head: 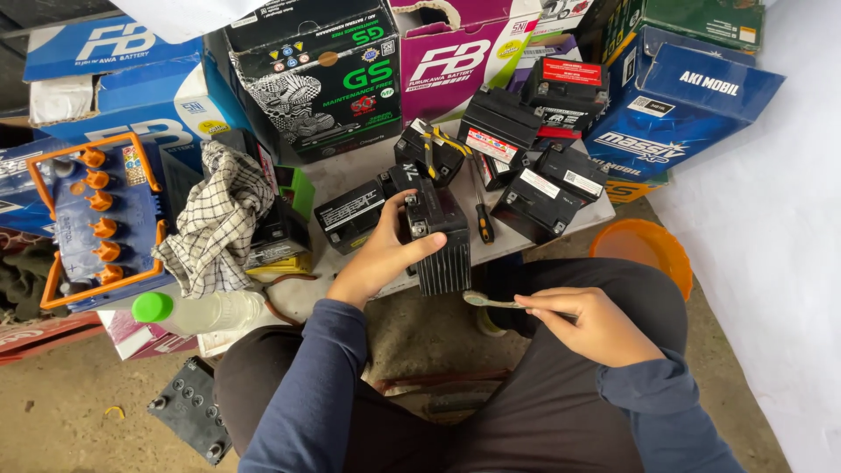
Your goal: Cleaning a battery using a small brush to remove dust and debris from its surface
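My left hand point(385, 250) grips a small black ribbed battery point(442, 236) that stands at the front edge of a low white table point(350, 171). My right hand point(587, 322) rests over my right knee and pinches a thin grey metal tool point(486, 301) whose tip points left toward the battery's lower corner. Another black battery point(350, 215) lies just left of the held one. A screwdriver with a black and yellow handle point(483, 221) lies to its right.
Several more black batteries point(543, 188) crowd the table's right side, with cardboard battery boxes point(315, 74) behind. A checked cloth point(219, 219), a blue battery with orange caps point(101, 219), a green-capped bottle point(197, 309) sit left; an orange bucket point(648, 250) right.
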